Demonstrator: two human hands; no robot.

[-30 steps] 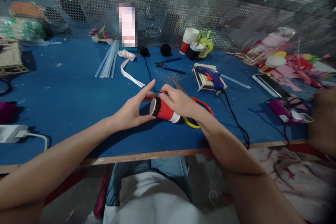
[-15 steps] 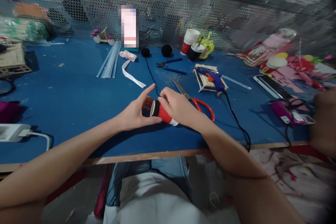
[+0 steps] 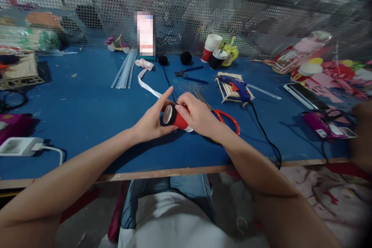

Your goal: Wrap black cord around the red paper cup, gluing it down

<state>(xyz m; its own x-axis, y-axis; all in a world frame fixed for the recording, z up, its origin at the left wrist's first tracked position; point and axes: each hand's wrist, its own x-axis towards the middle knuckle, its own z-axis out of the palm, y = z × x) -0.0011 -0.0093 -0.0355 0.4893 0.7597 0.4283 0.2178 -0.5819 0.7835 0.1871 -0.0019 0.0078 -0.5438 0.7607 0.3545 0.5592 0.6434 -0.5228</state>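
Observation:
A red paper cup point(image 3: 181, 121) with black yarn wound round one end lies on its side, that end turned to the left. My left hand point(image 3: 152, 121) holds the wound end between thumb and fingers. Over the cup's right part, my right hand point(image 3: 194, 113) has thumb and index finger pinched at the black yarn point(image 3: 167, 77). The strand runs back to a small black yarn ball point(image 3: 162, 60). Red-handled scissors point(image 3: 226, 118) lie beside my right hand, partly hidden by it.
Blue pliers point(image 3: 192, 74), a glue gun point(image 3: 236, 87) on a stick frame, a white ribbon point(image 3: 147, 85) and clear glue sticks point(image 3: 124, 70) lie behind. Stacked cups point(image 3: 212, 46) stand at the mesh. Phone point(image 3: 305, 97) at right; another person's blurred arm point(image 3: 362, 135) at the right edge.
The cup has tilted so its round end faces the camera more. My right hand has shifted slightly up along the cup. The whole view has moved a little.

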